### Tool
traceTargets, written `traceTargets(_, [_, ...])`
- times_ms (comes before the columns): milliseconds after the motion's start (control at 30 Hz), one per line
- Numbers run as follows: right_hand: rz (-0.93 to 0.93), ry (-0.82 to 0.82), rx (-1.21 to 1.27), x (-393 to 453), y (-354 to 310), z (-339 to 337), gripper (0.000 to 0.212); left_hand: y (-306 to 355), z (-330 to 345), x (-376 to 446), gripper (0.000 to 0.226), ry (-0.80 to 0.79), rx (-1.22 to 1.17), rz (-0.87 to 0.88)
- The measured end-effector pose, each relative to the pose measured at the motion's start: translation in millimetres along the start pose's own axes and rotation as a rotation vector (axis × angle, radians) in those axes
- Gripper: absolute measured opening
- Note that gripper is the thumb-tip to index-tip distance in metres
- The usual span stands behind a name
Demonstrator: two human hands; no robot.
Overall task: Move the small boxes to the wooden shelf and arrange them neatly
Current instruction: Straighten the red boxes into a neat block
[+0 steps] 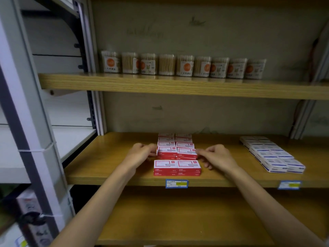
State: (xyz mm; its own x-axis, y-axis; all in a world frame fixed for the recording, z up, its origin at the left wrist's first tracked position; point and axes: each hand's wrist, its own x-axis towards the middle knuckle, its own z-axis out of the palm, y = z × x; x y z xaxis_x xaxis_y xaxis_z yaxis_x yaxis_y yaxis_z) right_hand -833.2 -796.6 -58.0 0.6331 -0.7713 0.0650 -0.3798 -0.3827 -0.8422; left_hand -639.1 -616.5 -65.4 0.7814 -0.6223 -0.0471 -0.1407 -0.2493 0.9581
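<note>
Small red and white boxes (176,152) stand in two columns of stacked pairs on the middle wooden shelf (106,157). The front stack (177,167) sits near the shelf's front edge, a little apart from the row behind. My left hand (142,154) pinches the left end of the second-row stack. My right hand (216,156) pinches the right end of that same row, fingers curled against the box ends.
Blue and white boxes (272,155) lie in rows at the shelf's right. Cotton swab packs (183,65) line the upper shelf. Price labels (176,183) are stuck on the front edge. A grey metal rack (32,122) stands to the left. A lower wooden shelf (178,220) lies below.
</note>
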Motion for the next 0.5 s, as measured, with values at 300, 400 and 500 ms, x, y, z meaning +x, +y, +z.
traceTargets(300, [0.068, -0.069, 0.011, 3, -10, 11, 0.027, 1, 7, 3, 0.025, 0.084, 0.181, 0.005])
traceTargets(400, [0.068, -0.029, 0.010, 5, -11, 12, 0.030, 5, 8, 3, 0.028, 0.063, 0.258, 0.011])
traceTargets(500, [0.052, -0.023, -0.035, 3, -11, 17, 0.030, 4, 11, 4, 0.029, 0.046, 0.279, 0.014])
